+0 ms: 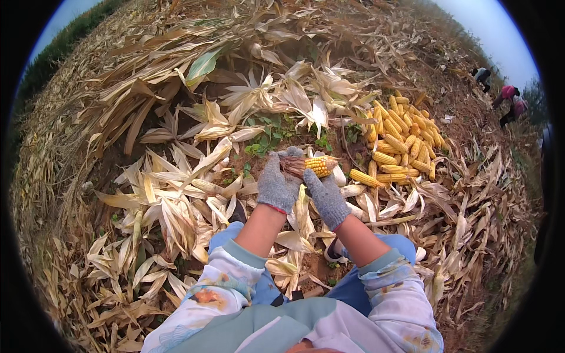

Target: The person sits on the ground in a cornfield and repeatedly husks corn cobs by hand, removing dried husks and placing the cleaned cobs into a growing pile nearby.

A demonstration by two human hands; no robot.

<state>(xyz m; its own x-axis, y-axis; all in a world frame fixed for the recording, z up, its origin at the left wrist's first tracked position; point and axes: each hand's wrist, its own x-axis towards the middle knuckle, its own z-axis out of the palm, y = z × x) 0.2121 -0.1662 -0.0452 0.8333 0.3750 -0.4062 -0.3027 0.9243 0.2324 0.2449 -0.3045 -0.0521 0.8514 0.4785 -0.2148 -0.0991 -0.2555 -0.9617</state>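
Observation:
Between my two gloved hands is a yellow ear of corn (321, 165), lying sideways, its tip to the right. A dark reddish-brown tuft, silk or dry husk (292, 166), covers its left part. My left hand (277, 183), in a grey knit glove, grips that tufted part. My right hand (325, 196), gloved the same way, has its thumb against the ear's lower side; its other fingers are hidden behind the ear. Just right of my hands, a heap of bare yellow corn ears (401, 141) lies on the soil.
Dry corn husks (172, 216) cover the ground around my legs. Cut stalks with dry leaves (145, 88) lie across the upper left. Small green weeds (265, 141) grow beyond my hands. Two people (512, 103) (482, 77) are bent over at the far right.

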